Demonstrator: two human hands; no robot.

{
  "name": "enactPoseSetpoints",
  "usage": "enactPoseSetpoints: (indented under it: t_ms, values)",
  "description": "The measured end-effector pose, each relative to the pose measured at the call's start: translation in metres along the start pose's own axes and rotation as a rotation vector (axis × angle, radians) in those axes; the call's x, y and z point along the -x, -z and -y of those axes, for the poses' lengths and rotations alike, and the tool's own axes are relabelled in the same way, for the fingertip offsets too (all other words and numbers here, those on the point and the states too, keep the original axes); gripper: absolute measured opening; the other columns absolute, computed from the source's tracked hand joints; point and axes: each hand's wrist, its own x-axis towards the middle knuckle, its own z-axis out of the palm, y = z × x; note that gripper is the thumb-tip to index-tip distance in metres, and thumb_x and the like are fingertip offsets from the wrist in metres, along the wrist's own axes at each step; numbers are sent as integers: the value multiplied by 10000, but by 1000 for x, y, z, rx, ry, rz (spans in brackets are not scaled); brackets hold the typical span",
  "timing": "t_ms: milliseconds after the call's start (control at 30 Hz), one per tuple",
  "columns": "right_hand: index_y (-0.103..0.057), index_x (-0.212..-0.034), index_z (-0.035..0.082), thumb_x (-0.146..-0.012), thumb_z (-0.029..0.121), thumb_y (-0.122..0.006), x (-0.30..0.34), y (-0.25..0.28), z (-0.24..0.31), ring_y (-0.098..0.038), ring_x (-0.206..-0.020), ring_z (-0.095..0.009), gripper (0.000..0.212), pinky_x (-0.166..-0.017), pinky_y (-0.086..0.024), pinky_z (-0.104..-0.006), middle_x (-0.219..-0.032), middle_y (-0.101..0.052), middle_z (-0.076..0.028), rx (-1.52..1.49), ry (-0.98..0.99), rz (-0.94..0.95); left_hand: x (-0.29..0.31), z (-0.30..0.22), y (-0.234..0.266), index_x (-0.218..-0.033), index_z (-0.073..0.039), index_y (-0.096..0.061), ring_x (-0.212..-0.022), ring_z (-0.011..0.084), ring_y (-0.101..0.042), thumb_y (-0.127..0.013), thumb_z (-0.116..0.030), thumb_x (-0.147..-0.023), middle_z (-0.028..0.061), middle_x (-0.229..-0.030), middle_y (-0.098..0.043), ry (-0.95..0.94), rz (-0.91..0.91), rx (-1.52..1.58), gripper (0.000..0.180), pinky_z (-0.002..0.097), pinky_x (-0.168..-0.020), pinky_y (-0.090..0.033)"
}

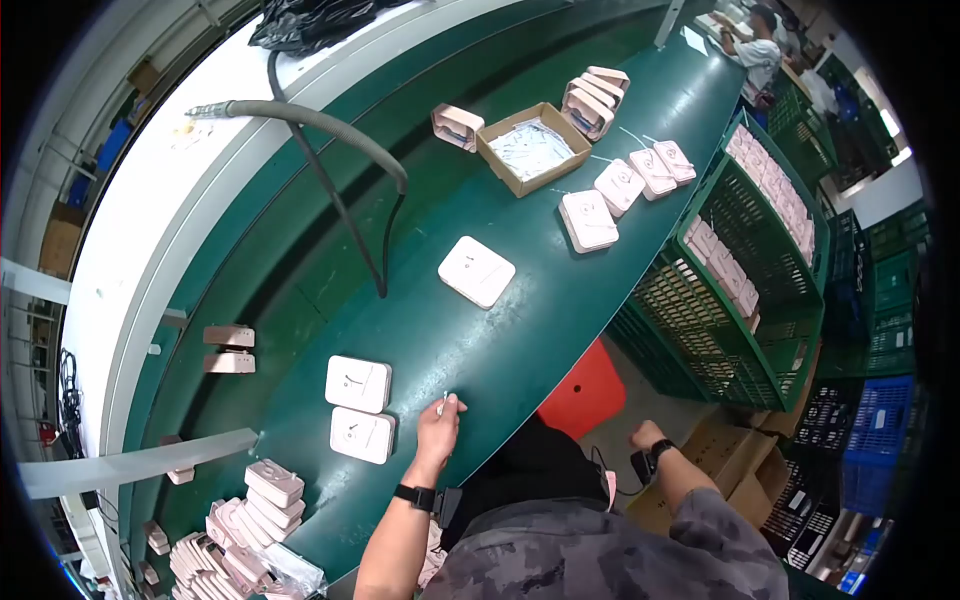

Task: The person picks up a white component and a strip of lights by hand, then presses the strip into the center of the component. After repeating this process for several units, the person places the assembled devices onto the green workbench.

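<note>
My left hand (438,424) is over the green table near its front edge, fingers pinched on a small, pale, thin piece too small to name. To its left lie two pale pink, rounded box-like cases (359,384), one behind the other, each with a small dark curved mark on top. Another pale case (477,272) lies alone farther up the table. My right hand (648,437) is off the table on the right, curled into a fist above the cardboard boxes; whatever it may hold is hidden. Dark bands circle both wrists.
An open carton (535,152) of white slips stands far back, near several pink cases (590,222). More cases are piled (240,530) at near left. Green crates (730,290) line the right side by a red stool (585,392). A grey hose (330,125) arches over the table. A person (757,55) sits far right.
</note>
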Motion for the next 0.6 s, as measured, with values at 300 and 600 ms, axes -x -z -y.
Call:
enactPoseSetpoints:
  t_ms: [300, 600]
  values:
    - [-712, -753, -14, -914, 207, -662, 48, 97, -15, -645, -675, -185, 278, -638, -513, -359, -694, -687, -79, -392, 120, -100, -112, -23, -25, -832, -70, -606, -421, 54, -347, -550, -309, -1061, -68, -573, -435, -11, -143, 384, 336, 258, -381, -255]
    - [-698, -984, -33, -910, 181, -685, -9, 381, 359, -701, -808, -305, 226, -744, -540, -381, -840, -710, -203, -342, 1001, -605, -113, -21, -54, -800, -70, -610, -419, 57, -341, -547, -286, -1057, -54, -563, -437, 2, -259, 259, 342, 258, -384, -252]
